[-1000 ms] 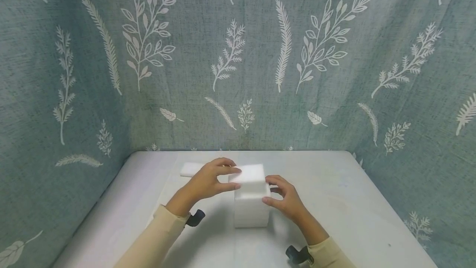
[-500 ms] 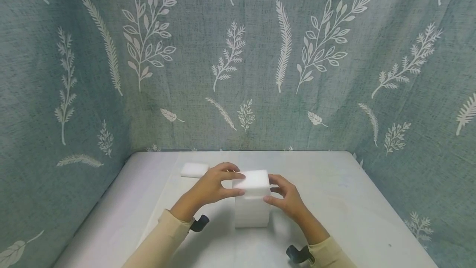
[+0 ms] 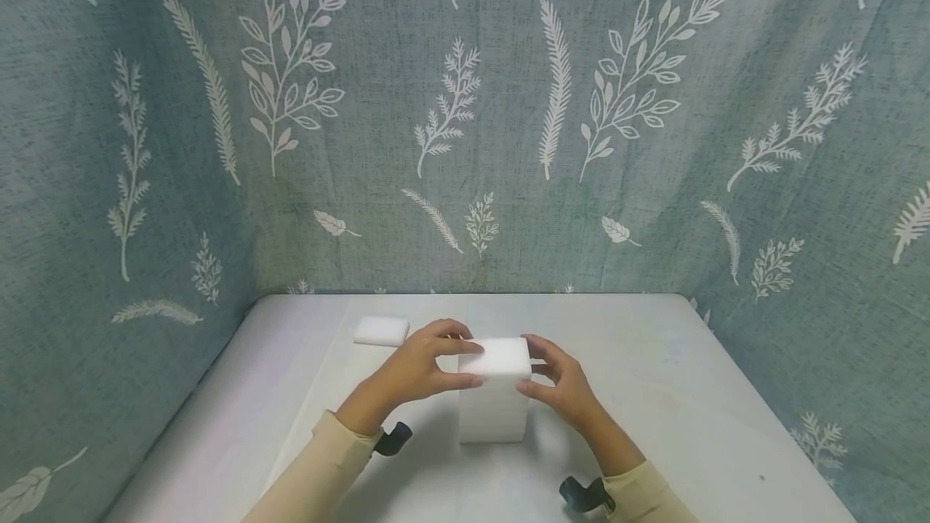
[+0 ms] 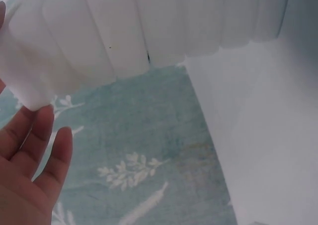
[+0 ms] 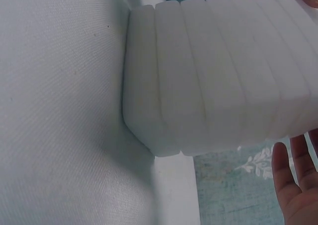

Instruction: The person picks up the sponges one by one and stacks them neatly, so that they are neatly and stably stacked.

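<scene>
A tall stack of white foam sponge blocks (image 3: pixel 491 414) stands upright on the table, its layers plain in both wrist views. My left hand (image 3: pixel 429 366) holds the uppermost sponge (image 3: pixel 501 357) by its left side, thumb at the front and fingers towards the back. In the left wrist view its fingertips (image 4: pixel 44 113) touch a corner of that sponge. At the right side of the stack's top, my right hand (image 3: pixel 563 382) grips it with the thumb in front and fingers behind. The right wrist view shows two of its fingers (image 5: pixel 282 168) straighter and off the foam.
Behind the left hand, another white sponge (image 3: pixel 381 331) lies flat on the white table (image 3: pixel 654 410). Green-blue cloth with white leaf patterns (image 3: pixel 501 103) hangs behind the table and along both sides.
My left hand has moved right and a little towards me with the top sponge, which now sits lined up on the stack. The right hand has barely moved.
</scene>
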Demonstrator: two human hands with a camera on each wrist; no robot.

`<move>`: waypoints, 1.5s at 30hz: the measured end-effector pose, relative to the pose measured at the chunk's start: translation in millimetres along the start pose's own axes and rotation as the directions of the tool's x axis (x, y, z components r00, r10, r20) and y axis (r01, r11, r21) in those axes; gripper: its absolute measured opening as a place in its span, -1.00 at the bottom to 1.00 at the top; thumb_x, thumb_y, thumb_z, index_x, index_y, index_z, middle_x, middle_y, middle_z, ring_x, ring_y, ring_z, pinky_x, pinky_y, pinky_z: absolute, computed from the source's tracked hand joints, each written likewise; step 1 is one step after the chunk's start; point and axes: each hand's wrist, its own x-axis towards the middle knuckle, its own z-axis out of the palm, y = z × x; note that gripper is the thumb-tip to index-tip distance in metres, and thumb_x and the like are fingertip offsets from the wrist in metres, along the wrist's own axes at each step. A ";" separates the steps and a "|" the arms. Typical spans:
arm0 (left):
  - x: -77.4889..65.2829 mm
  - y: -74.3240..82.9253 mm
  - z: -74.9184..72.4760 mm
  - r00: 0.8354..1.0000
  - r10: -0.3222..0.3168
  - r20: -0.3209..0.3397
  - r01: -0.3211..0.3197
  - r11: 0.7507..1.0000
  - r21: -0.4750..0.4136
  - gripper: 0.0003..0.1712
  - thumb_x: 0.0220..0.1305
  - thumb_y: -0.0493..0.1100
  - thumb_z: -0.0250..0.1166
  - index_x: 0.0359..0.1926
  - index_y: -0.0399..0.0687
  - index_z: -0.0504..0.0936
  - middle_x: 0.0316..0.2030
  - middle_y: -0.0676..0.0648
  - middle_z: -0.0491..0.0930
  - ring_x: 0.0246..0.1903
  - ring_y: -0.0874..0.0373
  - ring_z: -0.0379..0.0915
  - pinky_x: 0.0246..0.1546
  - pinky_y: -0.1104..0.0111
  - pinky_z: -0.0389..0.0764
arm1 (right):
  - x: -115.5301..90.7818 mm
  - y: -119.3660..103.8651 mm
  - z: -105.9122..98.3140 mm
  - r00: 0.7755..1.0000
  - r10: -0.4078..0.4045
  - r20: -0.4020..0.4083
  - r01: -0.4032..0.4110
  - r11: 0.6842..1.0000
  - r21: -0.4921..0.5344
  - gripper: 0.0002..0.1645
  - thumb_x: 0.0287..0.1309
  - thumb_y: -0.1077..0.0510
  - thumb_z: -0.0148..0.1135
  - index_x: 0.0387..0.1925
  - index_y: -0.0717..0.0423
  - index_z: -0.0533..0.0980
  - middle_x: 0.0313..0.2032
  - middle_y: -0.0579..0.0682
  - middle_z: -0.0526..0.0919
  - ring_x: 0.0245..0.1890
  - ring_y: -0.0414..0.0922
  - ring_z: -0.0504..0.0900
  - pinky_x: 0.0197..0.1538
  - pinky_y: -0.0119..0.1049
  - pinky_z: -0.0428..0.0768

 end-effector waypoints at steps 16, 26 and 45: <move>-1.4 1.5 2.4 0.999 -0.037 0.000 0.037 0.999 -0.011 -0.46 0.08 0.29 0.40 0.00 0.12 0.72 0.00 0.11 0.50 0.01 0.18 0.42 -0.06 0.22 0.58 | -1.2 -0.1 0.3 1.000 0.013 0.000 -0.013 1.000 0.001 -0.31 0.04 0.35 0.38 0.23 0.36 0.38 0.11 0.22 0.54 0.09 0.08 0.52 0.10 0.13 0.50; 0.2 -0.7 3.6 0.999 -0.035 -0.005 0.035 0.999 0.003 -0.42 0.08 0.34 0.37 0.00 0.11 0.72 0.00 0.11 0.51 0.01 0.19 0.42 -0.05 0.23 0.59 | 0.5 1.9 -0.8 1.000 0.012 0.006 -0.012 1.000 0.019 -0.31 0.02 0.37 0.38 0.22 0.39 0.38 0.09 0.25 0.53 0.08 0.05 0.51 0.08 0.13 0.52; -13.6 -14.7 -5.0 0.991 -0.132 -0.032 0.127 0.983 -0.134 -0.33 0.05 0.34 0.39 0.12 0.13 0.63 0.08 0.19 0.49 0.09 0.20 0.41 0.05 0.06 0.52 | 0.0 26.1 0.9 1.000 -0.013 -0.013 0.013 0.999 0.039 -0.24 -0.01 0.39 0.39 0.26 0.38 0.33 0.08 0.24 0.53 0.08 -0.01 0.52 0.08 0.17 0.50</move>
